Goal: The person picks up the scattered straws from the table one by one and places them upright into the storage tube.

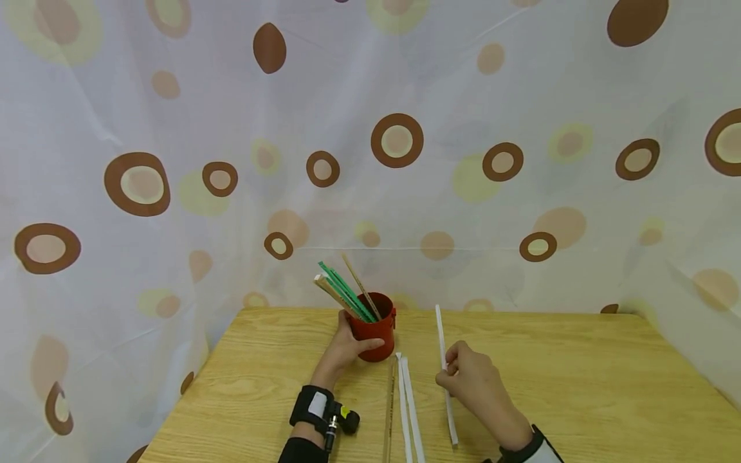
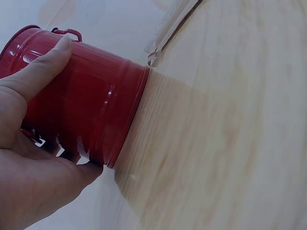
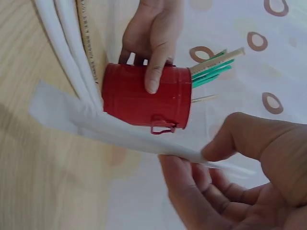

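Note:
My left hand [image 1: 343,350] grips a small red metal bucket [image 1: 375,333], thumb across its front and fingers round the far side. Green wrapped sticks [image 1: 343,289], tan ones [image 1: 326,285] and a thin tan stick [image 1: 357,278] lean out of its top. In the left wrist view the bucket's base [image 2: 125,120] is right at the wooden table. Between thumb and fingers, my right hand [image 1: 477,381] pinches a long white paper-wrapped stick [image 3: 129,135]. It slants through the grip, its flat paper end nearest the table side in the right wrist view.
Two more white paper-wrapped sticks [image 1: 410,405] lie side by side on the wooden table [image 1: 556,379], in front of the bucket. Left of them lies a tan stick [image 1: 389,411] with small print along it. A patterned curtain [image 1: 359,83] hangs behind the table.

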### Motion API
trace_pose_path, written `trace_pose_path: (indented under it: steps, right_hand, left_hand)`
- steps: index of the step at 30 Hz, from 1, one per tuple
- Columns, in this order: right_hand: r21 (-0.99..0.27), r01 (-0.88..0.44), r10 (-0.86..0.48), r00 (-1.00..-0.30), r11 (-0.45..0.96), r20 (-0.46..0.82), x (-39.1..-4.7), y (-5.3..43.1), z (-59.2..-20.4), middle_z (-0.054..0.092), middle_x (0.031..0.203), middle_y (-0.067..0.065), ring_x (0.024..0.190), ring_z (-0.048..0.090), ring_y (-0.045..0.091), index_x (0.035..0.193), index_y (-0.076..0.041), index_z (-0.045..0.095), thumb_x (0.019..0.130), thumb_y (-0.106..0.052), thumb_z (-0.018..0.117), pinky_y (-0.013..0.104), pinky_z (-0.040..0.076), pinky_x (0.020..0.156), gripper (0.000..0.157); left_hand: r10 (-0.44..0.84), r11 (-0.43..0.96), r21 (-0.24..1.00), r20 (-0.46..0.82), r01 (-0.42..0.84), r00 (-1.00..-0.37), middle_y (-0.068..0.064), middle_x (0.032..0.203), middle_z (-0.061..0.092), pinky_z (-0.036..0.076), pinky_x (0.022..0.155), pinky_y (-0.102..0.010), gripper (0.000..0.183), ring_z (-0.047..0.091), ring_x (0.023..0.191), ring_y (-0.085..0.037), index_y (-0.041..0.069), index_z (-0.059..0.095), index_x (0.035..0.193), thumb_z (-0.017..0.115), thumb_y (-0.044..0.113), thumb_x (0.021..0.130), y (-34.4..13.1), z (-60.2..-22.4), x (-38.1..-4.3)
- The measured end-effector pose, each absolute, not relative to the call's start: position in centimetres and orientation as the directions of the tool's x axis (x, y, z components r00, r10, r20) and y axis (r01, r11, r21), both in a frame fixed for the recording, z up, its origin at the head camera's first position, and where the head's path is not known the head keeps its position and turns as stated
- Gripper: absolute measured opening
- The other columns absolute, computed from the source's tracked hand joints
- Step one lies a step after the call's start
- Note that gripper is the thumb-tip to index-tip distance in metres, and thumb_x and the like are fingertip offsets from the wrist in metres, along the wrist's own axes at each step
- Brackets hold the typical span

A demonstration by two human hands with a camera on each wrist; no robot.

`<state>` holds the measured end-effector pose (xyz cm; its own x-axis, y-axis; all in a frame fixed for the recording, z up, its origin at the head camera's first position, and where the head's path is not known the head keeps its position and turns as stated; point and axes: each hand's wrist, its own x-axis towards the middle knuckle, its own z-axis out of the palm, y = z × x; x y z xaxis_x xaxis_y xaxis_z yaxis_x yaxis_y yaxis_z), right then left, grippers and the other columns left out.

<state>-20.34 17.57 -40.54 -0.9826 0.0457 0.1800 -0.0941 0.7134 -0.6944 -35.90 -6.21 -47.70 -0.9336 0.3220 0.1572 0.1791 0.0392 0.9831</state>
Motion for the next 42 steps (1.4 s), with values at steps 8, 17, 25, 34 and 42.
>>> trace_pose_path:
  steps: [8, 17, 25, 34, 42]
  right_hand:
    - [-0.649, -0.215, 0.071, -0.921, 0.73, 0.384, -19.6, 17.6, -38.6, 0.061, 0.084, 0.002, 0.072, 0.063, 0.011, 0.1, -0.006, 0.058, 0.084, -0.001, 0.066, 0.024, 0.05, 0.058, 0.019]
    - [-0.595, -0.282, 0.069, -0.865, 0.753, 0.497, -19.3, 17.5, -37.6, 0.061, 0.082, -0.001, 0.074, 0.065, 0.012, 0.099, -0.008, 0.058, 0.083, 0.0, 0.067, 0.026, 0.054, 0.06, 0.02]
    - [-0.612, -0.273, 0.077, -0.872, 0.743, 0.483, -19.2, 17.4, -37.4, 0.061, 0.081, -0.002, 0.074, 0.064, 0.012, 0.099, -0.009, 0.058, 0.083, 0.0, 0.068, 0.026, 0.055, 0.062, 0.021]
    - [-0.636, -0.263, 0.088, -0.881, 0.725, 0.465, -19.0, 17.1, -37.6, 0.061, 0.08, -0.003, 0.074, 0.064, 0.009, 0.099, -0.009, 0.059, 0.082, 0.0, 0.068, 0.026, 0.054, 0.063, 0.021]
    - [-0.631, -0.287, 0.076, -0.872, 0.721, 0.483, -19.1, 16.9, -37.8, 0.06, 0.079, -0.004, 0.073, 0.063, 0.01, 0.098, -0.009, 0.059, 0.081, 0.002, 0.069, 0.025, 0.055, 0.063, 0.023]
  left_hand:
    - [0.311, 0.055, 0.986, 0.133, 0.158, -0.941, -0.019, 0.152, 0.036, 0.03, 0.118, -0.057, 0.097, 0.037, 0.141, -0.037, 0.009, 0.018, 0.151, 0.086, 0.011, 0.081, -6.3, -47.9, -36.0]
    - [0.316, 0.052, 0.984, 0.145, 0.17, -0.938, -0.02, 0.153, 0.034, 0.029, 0.118, -0.057, 0.095, 0.036, 0.142, -0.038, 0.009, 0.017, 0.151, 0.084, 0.01, 0.084, -6.2, -47.3, -35.9]
    - [0.318, 0.056, 0.984, 0.144, 0.17, -0.937, -0.02, 0.152, 0.036, 0.029, 0.118, -0.057, 0.095, 0.037, 0.141, -0.037, 0.008, 0.018, 0.151, 0.084, 0.01, 0.083, -6.3, -47.3, -35.9]
    - [0.325, 0.045, 0.984, 0.151, 0.175, -0.934, -0.02, 0.151, 0.037, 0.028, 0.119, -0.057, 0.096, 0.038, 0.14, -0.037, 0.008, 0.017, 0.15, 0.085, 0.009, 0.082, -6.2, -47.6, -35.9]
    - [0.322, 0.04, 0.983, 0.155, 0.177, -0.934, -0.02, 0.151, 0.037, 0.029, 0.118, -0.057, 0.095, 0.038, 0.14, -0.036, 0.007, 0.018, 0.15, 0.084, 0.008, 0.082, -6.2, -47.4, -35.8]
